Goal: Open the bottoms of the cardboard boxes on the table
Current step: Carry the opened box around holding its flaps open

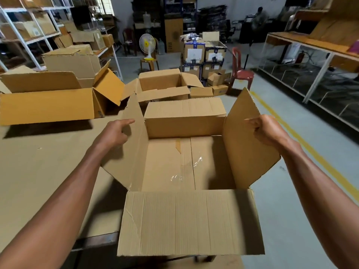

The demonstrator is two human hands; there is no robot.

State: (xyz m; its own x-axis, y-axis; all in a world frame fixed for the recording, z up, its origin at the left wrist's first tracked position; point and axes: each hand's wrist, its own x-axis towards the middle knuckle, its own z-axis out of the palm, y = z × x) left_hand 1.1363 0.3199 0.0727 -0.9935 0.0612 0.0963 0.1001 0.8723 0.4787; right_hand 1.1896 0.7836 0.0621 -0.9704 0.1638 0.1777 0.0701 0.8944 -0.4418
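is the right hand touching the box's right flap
Touching. The head view shows the right hand with its fingers pinching the outer edge of the right flap of the open box.
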